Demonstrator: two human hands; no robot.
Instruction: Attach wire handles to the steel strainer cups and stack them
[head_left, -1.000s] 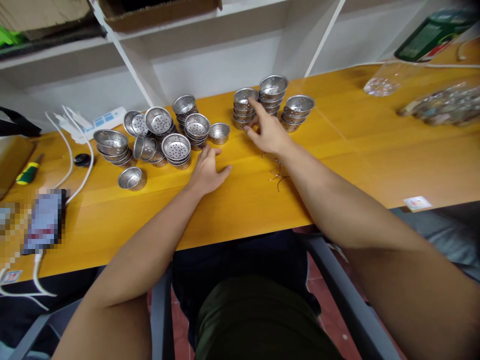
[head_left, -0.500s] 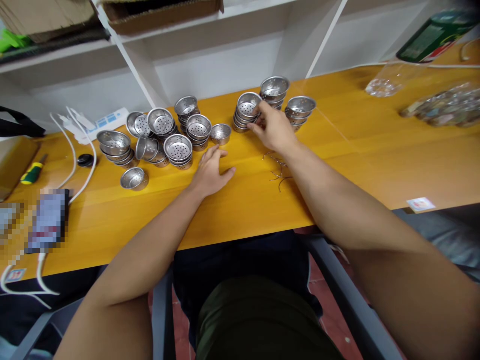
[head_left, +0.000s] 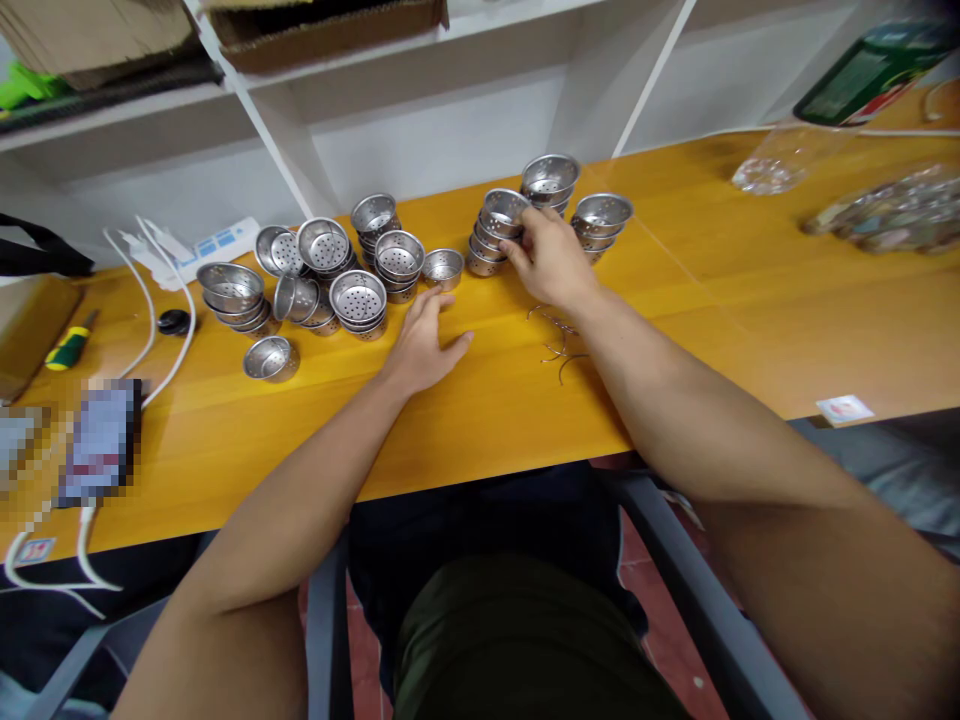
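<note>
Right hand: we are gripping the strainer stack behind the wire hooks.
Left hand: we are resting it on the table, before the strainer heap.

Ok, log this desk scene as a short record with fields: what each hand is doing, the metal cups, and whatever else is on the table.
right hand: right hand grips the tilted top of a stack of small perforated steel cups
left hand: left hand lies flat and open on the yellow wooden table
near the left hand: single steel cup
far left: jumbled pile of steel cups
beside the right wrist: thin wire hooks
left edge: yellow-green screwdriver, white cables
far right: clear plastic bag
</note>
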